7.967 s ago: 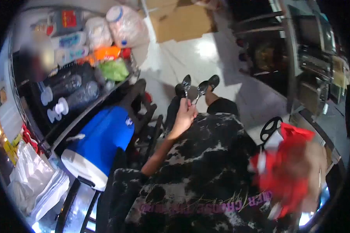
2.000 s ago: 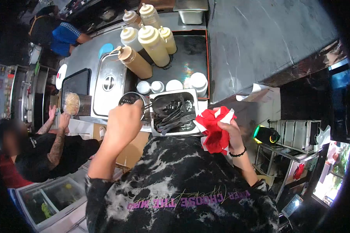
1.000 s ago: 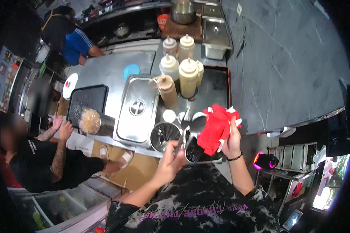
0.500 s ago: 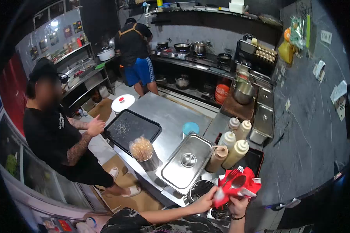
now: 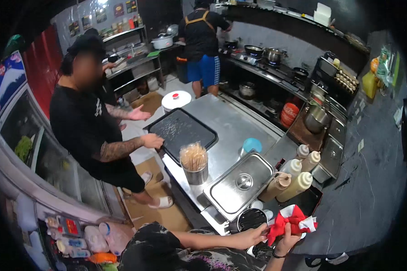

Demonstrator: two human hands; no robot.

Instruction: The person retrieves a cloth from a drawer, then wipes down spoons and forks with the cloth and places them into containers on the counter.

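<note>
Near the front right of the counter I hold a red and white napkin, folded and bunched. From below, my right hand is closed round it. My left hand pinches its left edge. The fork and spoon seen on it earlier are hidden now. Just beyond my left hand stands a round container with dark contents I cannot make out. Behind it lies a lidded steel pan. Several squeeze bottles stand in a dark tray past the napkin.
A steel cup of wrapped sticks and a black tray are on the steel table. A co-worker stands at the left with hands apart. Another person faces the stove. A grey wall bounds the right.
The napkin has been folded over, covering the fork and spoon. My view has turned left, so the scene sits further right. The co-worker at the left has parted their hands.
</note>
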